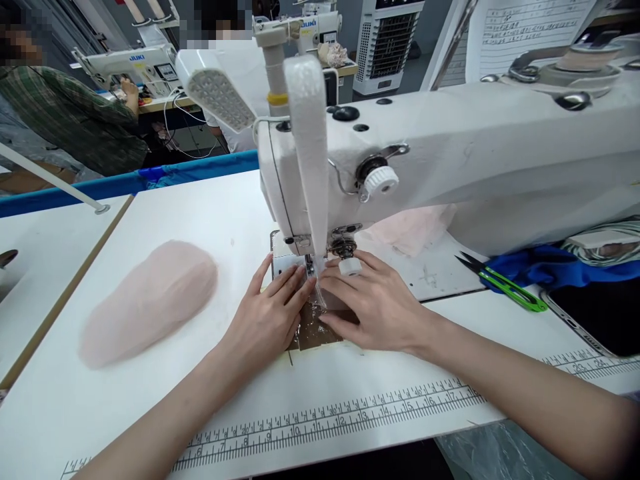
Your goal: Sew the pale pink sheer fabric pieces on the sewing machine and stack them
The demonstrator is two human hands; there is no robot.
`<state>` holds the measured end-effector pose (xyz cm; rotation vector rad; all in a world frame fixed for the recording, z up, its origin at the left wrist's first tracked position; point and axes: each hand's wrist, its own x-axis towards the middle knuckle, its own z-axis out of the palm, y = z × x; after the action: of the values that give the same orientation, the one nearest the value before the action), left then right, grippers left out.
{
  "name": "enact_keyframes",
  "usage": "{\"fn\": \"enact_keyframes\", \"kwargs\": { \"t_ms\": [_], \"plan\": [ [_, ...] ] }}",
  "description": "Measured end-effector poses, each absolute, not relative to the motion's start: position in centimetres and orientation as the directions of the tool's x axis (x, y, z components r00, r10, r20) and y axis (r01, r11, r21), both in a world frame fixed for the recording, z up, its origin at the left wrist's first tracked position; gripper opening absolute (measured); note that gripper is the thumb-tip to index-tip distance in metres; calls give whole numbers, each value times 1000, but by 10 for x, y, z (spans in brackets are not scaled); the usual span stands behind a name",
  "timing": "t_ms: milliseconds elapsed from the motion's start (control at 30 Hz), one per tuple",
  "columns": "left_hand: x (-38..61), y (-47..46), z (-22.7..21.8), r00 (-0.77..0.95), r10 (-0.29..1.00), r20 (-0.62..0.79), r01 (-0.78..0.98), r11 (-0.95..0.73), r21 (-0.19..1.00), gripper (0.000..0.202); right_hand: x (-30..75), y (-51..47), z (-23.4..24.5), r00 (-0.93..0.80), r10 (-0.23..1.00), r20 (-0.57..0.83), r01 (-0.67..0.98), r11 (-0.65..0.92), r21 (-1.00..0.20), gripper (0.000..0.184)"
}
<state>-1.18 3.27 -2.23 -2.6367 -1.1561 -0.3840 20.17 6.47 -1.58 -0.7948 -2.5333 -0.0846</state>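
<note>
My left hand (267, 313) lies with fingers stretched out on the bed of a white sewing machine (440, 147), its fingertips just left of the presser foot (310, 265). To the right of the foot is my right hand (377, 300), fingers extended and thumb apart, its fingertips beside a white strip (311, 153). That strip hangs down in front of the machine head and narrows toward the foot. Some thin see-through material shows between the hands above a brown, shiny patch (315, 333); its exact form is unclear. Whether my right fingers grip the strip cannot be made out.
A pale pink sheer piece (150, 303) lies at left on the white table, and more pink sheer fabric (413, 228) sits behind my right hand. Green thread snips (515, 287), blue cloth (565, 267) and a phone (600, 313) are at right. Co-workers sit beyond the table.
</note>
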Motion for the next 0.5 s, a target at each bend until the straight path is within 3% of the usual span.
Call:
{"fn": "enact_keyframes", "kwargs": {
  "t_ms": [100,200,300,500],
  "plan": [
    [-12,32,-24,645,679,351,745,-660,-93,42,199,61,-16,-736,522,433,559,828,-48,25],
    [-12,31,-23,641,671,372,743,-664,-82,41,197,62,-20,-713,484,507,572,820,22,19],
    [-11,29,-21,646,660,384,735,-673,-80,39,197,64,-22,-710,409,574,539,839,69,20],
    [-9,27,-17,647,654,393,733,-675,-85,38,199,64,-21,-737,372,564,508,856,99,24]
  ]
}}
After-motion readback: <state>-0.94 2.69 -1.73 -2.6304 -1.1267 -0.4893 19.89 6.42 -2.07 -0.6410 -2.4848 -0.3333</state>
